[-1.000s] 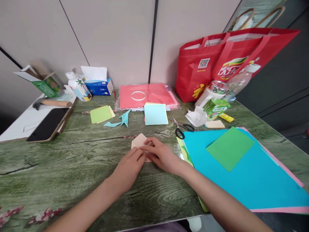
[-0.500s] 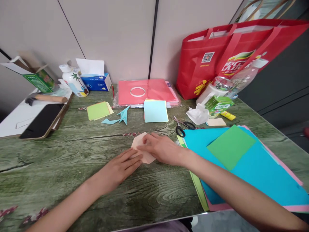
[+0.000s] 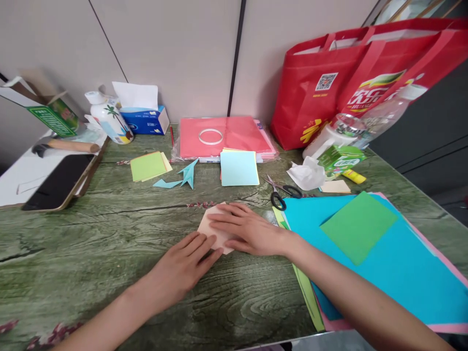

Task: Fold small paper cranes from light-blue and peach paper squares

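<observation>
A pale pink sheet of folded paper (image 3: 210,222) lies flat on the wood-patterned table, partly covered by both hands. My left hand (image 3: 190,256) rests on its lower left edge, with the fingertips on the paper and the fingers stretched out. Over the right part of the sheet lies my right hand (image 3: 248,229), fingers spread and pressing flat. Behind the hands sit a blue origami figure (image 3: 187,174) and a stack of light blue square papers (image 3: 239,168). Black-handled scissors (image 3: 281,191) lie beyond my right hand.
Large blue sheets (image 3: 351,282) with a green square (image 3: 360,226) on top lie at right. Farther back stand a red bag (image 3: 303,87), a green box (image 3: 340,161) and a tissue box (image 3: 146,119). A phone (image 3: 54,183) and a hammer (image 3: 69,145) lie at left.
My right hand has uncurled from a bent-finger pose and now lies flat on the paper. My left hand stays at the lower left edge. The view has shifted slightly.
</observation>
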Demonstrator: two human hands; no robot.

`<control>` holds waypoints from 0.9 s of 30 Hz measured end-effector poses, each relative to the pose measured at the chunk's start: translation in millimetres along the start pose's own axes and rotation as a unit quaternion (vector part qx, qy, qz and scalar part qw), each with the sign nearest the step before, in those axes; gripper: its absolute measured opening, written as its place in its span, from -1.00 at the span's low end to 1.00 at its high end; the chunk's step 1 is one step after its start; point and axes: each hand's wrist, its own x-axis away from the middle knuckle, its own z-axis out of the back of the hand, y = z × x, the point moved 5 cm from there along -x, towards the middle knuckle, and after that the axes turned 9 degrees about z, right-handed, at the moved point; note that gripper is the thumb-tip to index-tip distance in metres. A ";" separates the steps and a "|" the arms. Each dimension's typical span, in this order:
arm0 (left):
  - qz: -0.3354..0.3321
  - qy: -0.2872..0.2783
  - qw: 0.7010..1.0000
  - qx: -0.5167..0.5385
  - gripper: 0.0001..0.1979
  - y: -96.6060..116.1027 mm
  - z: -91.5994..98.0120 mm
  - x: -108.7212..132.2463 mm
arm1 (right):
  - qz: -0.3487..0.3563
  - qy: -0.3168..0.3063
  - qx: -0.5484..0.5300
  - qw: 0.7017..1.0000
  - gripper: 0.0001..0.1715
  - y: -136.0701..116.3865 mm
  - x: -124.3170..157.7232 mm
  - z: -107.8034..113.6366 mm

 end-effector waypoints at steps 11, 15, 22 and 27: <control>0.024 -0.037 0.998 -0.043 -0.32 10.1 5.4 -3.5 | 0.004 -0.024 0.020 0.999 -0.39 1.4 1.0 -4.2; 0.020 -0.043 0.999 -0.020 -0.25 9.0 5.7 -3.5 | 0.002 -0.030 0.026 0.999 -0.40 2.3 0.3 -4.3; 0.020 -0.049 0.998 -0.014 -0.25 4.9 2.4 -2.2 | 0.006 -0.028 0.022 0.999 -0.40 2.8 0.5 -4.4; 0.014 -0.054 0.998 -0.021 -0.27 5.3 3.1 -2.7 | 0.007 -0.026 0.021 0.999 -0.39 3.3 0.5 -5.0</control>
